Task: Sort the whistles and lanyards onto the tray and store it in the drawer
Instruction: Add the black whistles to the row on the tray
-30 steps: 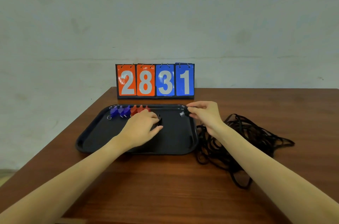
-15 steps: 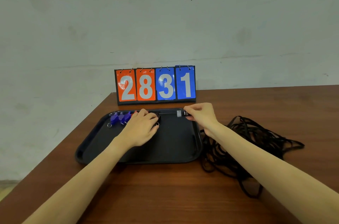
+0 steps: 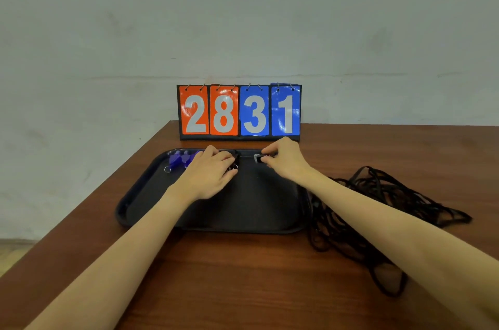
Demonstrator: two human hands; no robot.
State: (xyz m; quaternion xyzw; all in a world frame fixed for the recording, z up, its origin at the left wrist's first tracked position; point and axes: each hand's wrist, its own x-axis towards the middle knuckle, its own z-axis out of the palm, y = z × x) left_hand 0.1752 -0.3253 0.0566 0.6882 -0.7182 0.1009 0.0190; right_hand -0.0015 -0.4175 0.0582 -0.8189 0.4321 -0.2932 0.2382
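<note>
A: Start nearest. What do you see?

B: Two bare forearms reach forward over a reddish-brown wooden tabletop. On the right side of it, just beside the tray and partly under the right forearm, lies a tangled heap of black cord lanyards, sprawled loosely on the wood.

A: And the tray?

B: A black rectangular plastic tray with rounded corners sits flat on the tabletop, left of the lanyards. Both hands are over its far half.

A: The left hand?

B: The left hand lies palm down with its fingers curled over a small black whistle at the tray's far rim. A metal ring shows under the fingertips. The grip looks closed on that whistle, though the fingers hide most of it.

A: The right hand?

B: The right hand pinches a second small black whistle with a pale grey end between thumb and fingertips, low at the far rim. I cannot tell whether it touches the tray.

A: Anything else in the tray?

B: A row of translucent blue plastic whistles along the far left rim, one with a small metal ring lying towards the near side. The left hand covers the right end of that row.

A: Beyond the tray?

B: A flip scoreboard with two orange cards and two blue cards reading 2, 8, 3, 1 stands upright at the tabletop's far edge, before a pale plastered wall.
</note>
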